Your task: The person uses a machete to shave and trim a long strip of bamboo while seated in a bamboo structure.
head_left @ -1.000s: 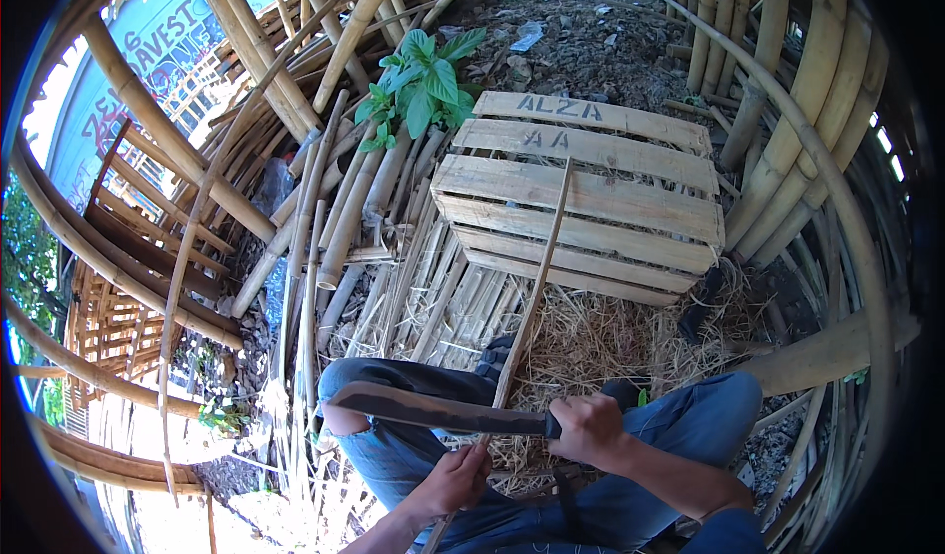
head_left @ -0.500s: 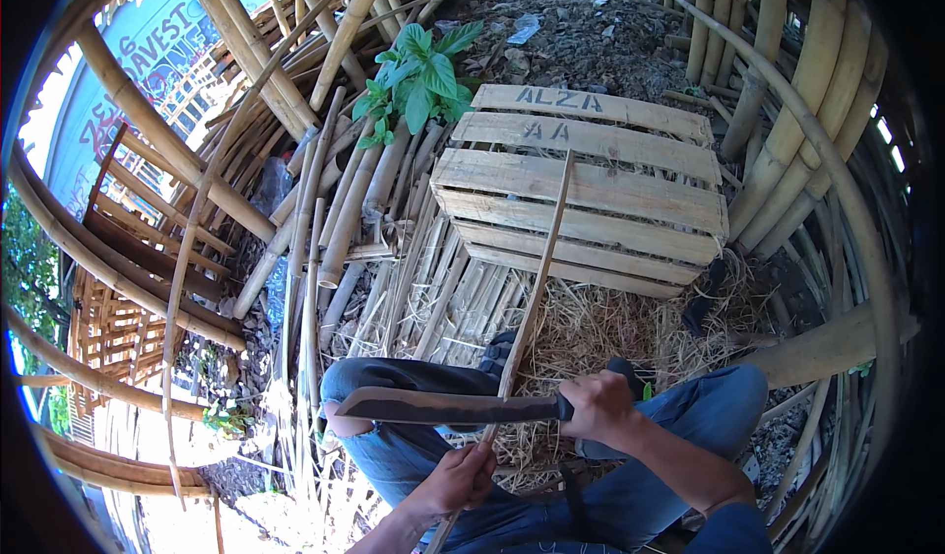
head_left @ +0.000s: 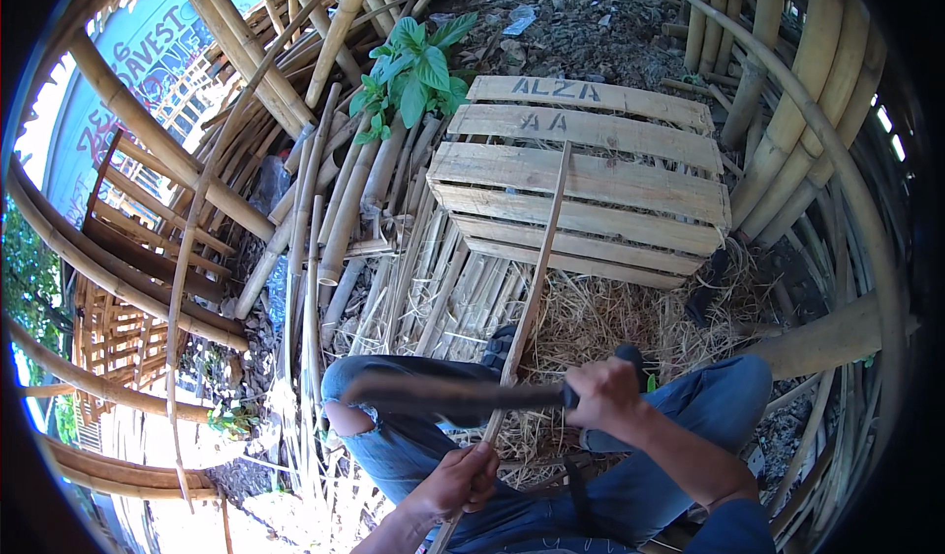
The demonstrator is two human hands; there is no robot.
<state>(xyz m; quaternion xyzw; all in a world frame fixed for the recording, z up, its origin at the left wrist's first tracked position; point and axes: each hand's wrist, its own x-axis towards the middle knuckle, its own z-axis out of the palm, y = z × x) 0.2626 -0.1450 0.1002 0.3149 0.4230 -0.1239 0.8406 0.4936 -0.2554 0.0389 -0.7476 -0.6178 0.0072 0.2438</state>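
Observation:
My left hand (head_left: 465, 477) is closed round the lower part of a long, thin bamboo strip (head_left: 536, 293). The strip slants up and away from me, and its far end overlaps the slatted wooden crate (head_left: 581, 175). My right hand (head_left: 602, 394) grips the dark handle of a machete (head_left: 458, 396). Its blade points left, crossing the strip just above my left hand, and is smeared by motion. Whether the edge touches the strip I cannot tell.
My bent knees in torn jeans (head_left: 384, 456) frame the work. Straw and shavings (head_left: 630, 332) litter the ground before the crate. Bamboo poles (head_left: 359, 190) and a leafy plant (head_left: 418, 71) lie left of it. A thick bamboo pole (head_left: 822, 337) juts in at right.
The machete blade has shifted slightly upward and is now blurred. My right hand has moved a little up and right, while my left hand keeps its hold on the strip.

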